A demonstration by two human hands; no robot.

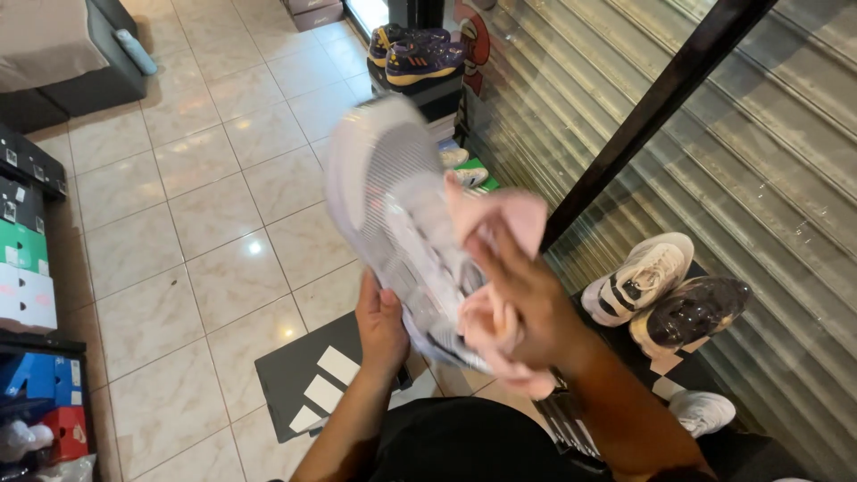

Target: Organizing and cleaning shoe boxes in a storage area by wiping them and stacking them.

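Two hands work one pale sneaker (pixel 393 214) raised over the tiled floor (pixel 205 223): left hand (pixel 379 326) clasps its heel end from below, right hand (pixel 527 303) presses a bunched pink cloth (pixel 495 223) against its side; further right, sneakers (pixel 665 290) by the shutter (pixel 732 161)

the sneaker (pixel 393 214) sits between the left hand (pixel 379 326) beneath it and the right hand (pixel 527 303) pressing a cloth (pixel 495 223) on its right side, above a shoebox lid (pixel 308 375) on the floor (pixel 196 232), with a pair of shoes (pixel 665 290) to the right.
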